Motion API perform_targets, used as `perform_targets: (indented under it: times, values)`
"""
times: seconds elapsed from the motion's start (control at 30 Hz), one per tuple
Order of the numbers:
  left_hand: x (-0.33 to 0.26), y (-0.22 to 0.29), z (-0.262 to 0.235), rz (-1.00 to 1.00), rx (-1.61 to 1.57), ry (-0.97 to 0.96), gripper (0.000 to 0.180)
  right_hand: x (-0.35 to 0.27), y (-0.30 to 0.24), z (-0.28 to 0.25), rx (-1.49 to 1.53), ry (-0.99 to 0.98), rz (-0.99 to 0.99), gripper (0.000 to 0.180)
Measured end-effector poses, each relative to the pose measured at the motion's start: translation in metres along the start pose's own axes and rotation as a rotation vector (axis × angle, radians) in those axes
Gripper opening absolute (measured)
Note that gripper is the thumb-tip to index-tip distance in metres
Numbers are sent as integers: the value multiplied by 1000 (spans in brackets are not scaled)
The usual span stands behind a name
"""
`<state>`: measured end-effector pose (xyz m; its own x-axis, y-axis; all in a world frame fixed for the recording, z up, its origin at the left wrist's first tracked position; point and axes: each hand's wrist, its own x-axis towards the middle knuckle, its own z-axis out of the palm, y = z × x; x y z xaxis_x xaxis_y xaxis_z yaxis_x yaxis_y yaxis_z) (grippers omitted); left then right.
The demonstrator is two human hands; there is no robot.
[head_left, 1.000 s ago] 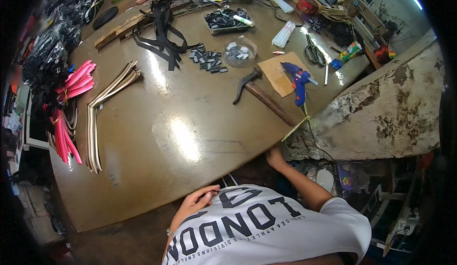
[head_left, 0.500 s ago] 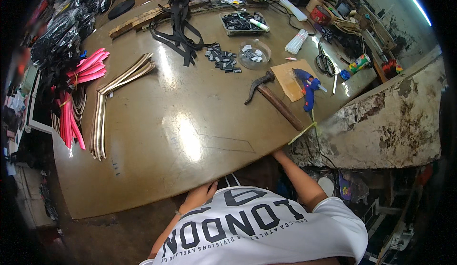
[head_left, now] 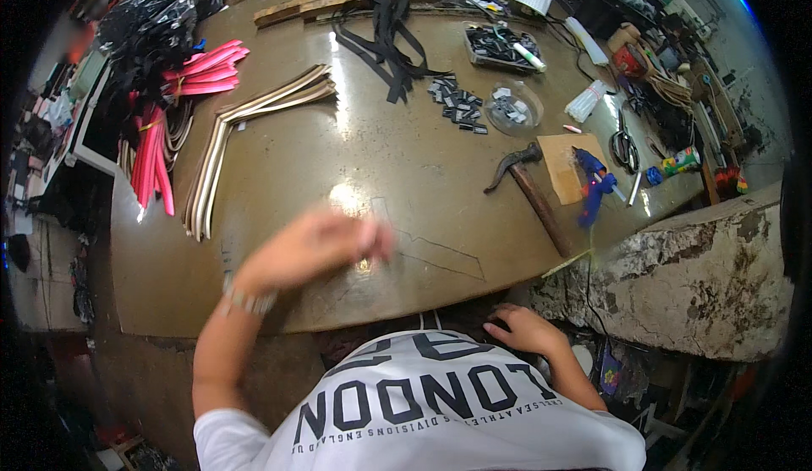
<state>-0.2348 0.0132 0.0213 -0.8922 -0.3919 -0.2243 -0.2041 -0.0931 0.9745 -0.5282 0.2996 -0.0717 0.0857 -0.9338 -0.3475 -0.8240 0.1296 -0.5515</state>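
My left hand (head_left: pixel 317 247) is blurred with motion, raised over the near middle of the brown worktable (head_left: pixel 279 175), fingers pointing right, holding nothing that I can make out. A bracelet sits on its wrist. My right hand (head_left: pixel 526 329) rests low at the table's near edge by my white shirt, fingers loosely curled, empty. The nearest tool is a hammer (head_left: pixel 529 192) lying to the right, with a blue glue gun (head_left: pixel 592 188) on a cardboard piece (head_left: pixel 565 165) beyond it.
Beige strips (head_left: pixel 245 141) and pink strips (head_left: pixel 182 99) lie at the left. Black straps (head_left: pixel 389 27), small buckles (head_left: pixel 457 103), a clear bowl (head_left: pixel 512 107) and a tray of parts (head_left: pixel 499 46) sit at the back. A crumbling wall (head_left: pixel 685 276) stands at the right, scissors (head_left: pixel 624 145) behind it.
My left hand has swung up from beside my shirt onto the table's near middle. My right hand has dropped from the table corner to below its edge. The view has tilted down.
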Motion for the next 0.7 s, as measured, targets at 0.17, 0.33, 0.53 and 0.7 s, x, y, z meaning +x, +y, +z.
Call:
perform_targets:
  times: [0.17,0.33,0.53,0.7]
  values:
    - [188,-9,-74,385,814,846,44,26,-66,-55,480,-227,-140,32]
    - [228,-16,-96,160,775,772,42,44,-82,-72,678,10,-137,22]
    - [135,22,-42,306,65,634,35,109,-90,-93,1185,338,-19,34]
    - [22,2,37,198,252,554,32,193,-119,-109,1495,-300,-184,35]
